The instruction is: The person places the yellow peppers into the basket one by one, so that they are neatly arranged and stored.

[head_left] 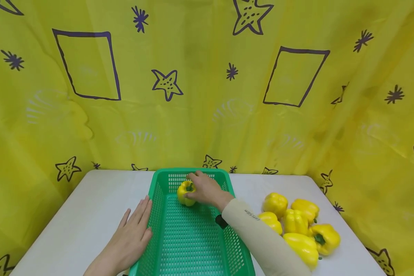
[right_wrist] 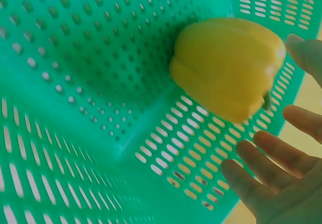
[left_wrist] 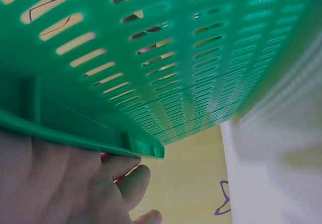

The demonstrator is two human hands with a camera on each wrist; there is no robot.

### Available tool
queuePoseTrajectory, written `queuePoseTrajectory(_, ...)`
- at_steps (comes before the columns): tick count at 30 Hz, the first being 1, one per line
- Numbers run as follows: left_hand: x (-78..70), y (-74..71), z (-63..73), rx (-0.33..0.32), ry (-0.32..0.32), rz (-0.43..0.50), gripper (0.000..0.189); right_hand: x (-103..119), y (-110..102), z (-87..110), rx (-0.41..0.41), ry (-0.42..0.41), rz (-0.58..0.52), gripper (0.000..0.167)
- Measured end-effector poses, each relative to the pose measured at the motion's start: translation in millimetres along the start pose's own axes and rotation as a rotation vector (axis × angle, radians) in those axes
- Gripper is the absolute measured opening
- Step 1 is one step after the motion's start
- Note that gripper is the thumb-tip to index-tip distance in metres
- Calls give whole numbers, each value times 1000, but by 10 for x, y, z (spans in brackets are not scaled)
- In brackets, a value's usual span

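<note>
A yellow bell pepper (head_left: 184, 196) with a green stem is at the far end of a green plastic basket (head_left: 191, 245). My right hand (head_left: 209, 190) is over the basket beside that pepper. In the right wrist view the fingers of the right hand (right_wrist: 279, 181) are spread and apart from the bell pepper (right_wrist: 224, 68), with the thumb closest to it. My left hand (head_left: 132, 235) rests along the basket's left rim with its fingers extended. From the left wrist, the left hand (left_wrist: 75, 183) appears just under the rim of the perforated basket wall (left_wrist: 176, 78).
Several more yellow bell peppers (head_left: 295, 222) lie grouped on the white table (head_left: 89, 207) to the right of the basket, near the right forearm. A yellow curtain (head_left: 193, 122) with dark drawn stars and frames hangs behind the table and along its sides.
</note>
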State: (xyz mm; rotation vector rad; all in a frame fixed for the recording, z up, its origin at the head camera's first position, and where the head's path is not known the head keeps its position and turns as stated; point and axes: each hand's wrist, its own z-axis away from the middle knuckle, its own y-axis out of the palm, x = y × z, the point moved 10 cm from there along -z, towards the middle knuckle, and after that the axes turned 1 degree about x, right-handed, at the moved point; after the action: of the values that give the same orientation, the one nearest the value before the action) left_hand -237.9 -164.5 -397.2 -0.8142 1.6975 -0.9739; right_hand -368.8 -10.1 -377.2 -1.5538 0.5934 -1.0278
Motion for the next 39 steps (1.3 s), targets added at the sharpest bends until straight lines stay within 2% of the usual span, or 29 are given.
queuePoseTrajectory(7, 3, -9, 8, -6, 5, -11, 63, -120, -122, 45, -6, 36, -59, 63)
queuePoseTrajectory(16, 14, 15, 26, 5, -2, 1, 63, -237, -283, 186, -55, 15, -118, 57)
queuePoseTrajectory(28, 8, 31, 1, 14, -3, 13, 63, -413, -566, 435, -130, 15, -104, 50)
queuePoseTrajectory(39, -12, 17, 7, -8, 10, -16, 63, -557, -678, 682, -177, -18, -92, 44)
